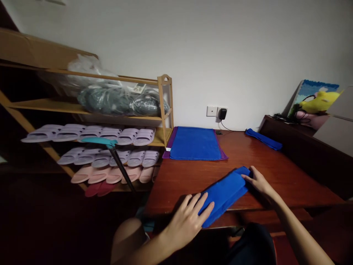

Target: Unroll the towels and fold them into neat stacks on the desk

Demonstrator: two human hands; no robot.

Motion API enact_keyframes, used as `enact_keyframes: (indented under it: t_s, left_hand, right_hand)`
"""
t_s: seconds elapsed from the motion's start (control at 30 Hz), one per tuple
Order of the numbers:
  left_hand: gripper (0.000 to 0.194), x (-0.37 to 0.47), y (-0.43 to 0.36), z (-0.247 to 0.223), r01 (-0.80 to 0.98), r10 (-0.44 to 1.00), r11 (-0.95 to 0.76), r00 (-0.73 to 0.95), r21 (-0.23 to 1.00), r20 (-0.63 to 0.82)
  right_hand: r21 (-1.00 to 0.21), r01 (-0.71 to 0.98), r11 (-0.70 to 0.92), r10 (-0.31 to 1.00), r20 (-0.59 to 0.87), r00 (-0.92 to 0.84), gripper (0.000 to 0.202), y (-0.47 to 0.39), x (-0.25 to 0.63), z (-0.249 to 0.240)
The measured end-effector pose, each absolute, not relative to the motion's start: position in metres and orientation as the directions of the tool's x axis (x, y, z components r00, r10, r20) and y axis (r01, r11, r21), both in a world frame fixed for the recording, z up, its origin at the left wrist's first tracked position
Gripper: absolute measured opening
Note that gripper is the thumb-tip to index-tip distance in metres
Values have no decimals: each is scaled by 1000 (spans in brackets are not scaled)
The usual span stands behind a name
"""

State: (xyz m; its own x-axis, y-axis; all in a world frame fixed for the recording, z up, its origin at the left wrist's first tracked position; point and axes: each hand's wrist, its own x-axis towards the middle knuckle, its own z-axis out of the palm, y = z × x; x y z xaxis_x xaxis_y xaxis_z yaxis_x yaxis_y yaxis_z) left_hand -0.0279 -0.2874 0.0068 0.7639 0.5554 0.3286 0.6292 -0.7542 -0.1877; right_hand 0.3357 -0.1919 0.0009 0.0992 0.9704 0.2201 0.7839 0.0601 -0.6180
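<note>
A folded blue cloth [224,193] lies slantwise at the front edge of the wooden table, its near end reaching over the edge. My left hand [190,217] rests on that near end, palm down with the fingers spread. At the far right end, my right hand [259,182] pinches the cloth, thumb on top and some fingertips hidden behind the fold. Further back, a flat blue cloth [195,143] lies over a purple cloth [224,156] whose edges show. A narrow folded blue cloth strip [264,139] sits at the table's back right.
The brown table [171,184] stands against the wall. To its left, a wooden rack [162,110] holds several slippers [132,158] and plastic-wrapped bundles [118,99]. A blue-topped pole [121,165] leans before it. A black plug [223,113] sits in the wall socket; a yellow plush toy [320,102] is at right.
</note>
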Motion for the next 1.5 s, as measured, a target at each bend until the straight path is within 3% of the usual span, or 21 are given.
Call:
enact_keyframes:
  t_s: [0.17, 0.47, 0.63, 0.87, 1.07, 1.17, 1.3, 1.43, 1.5]
  left_hand:
    - [49, -17, -291, -2, 650, 509, -726, 727, -224, 462]
    - [43, 57, -282, 10, 707, 605, -707, 623, -25, 497]
    - [45, 75, -268, 16, 666, 616, -744, 651, 57, 443]
    - [47, 73, -257, 27, 628, 638, -762, 689, 155, 344]
    - [42, 81, -260, 29, 647, 651, -749, 677, 145, 343]
    - [24, 75, -263, 33, 676, 702, -703, 608, 222, 371]
    - [36, 49, -269, 30, 670, 763, -630, 440, 392, 475]
    - [44, 18, -281, 22, 779, 765, -517, 235, 355, 599]
    - [46, 6, -286, 23, 789, 742, -527, 247, 315, 623]
  right_hand:
    - [-637, 733, 239, 924, 381, 30, 38, -152, 322, 24]
    - [-529, 779, 336, 909, 399, -121, 28, -61, 259, 57]
    - [-462, 859, 221, 943, 327, -67, 25, -59, 242, 40]
    - [-440, 894, -90, 945, 246, 216, 53, -71, 251, 33]
    - [-475, 874, -105, 989, 44, 142, 36, -72, 256, 41]
    - [-512, 857, -57, 990, 85, 116, 34, -74, 244, 50]
    - [-581, 797, 167, 978, 200, -60, 46, -82, 213, 59]
    - [-632, 672, 386, 920, 213, -328, 45, -91, 183, 56]
    - [-642, 649, 408, 906, 196, -375, 44, -91, 180, 55]
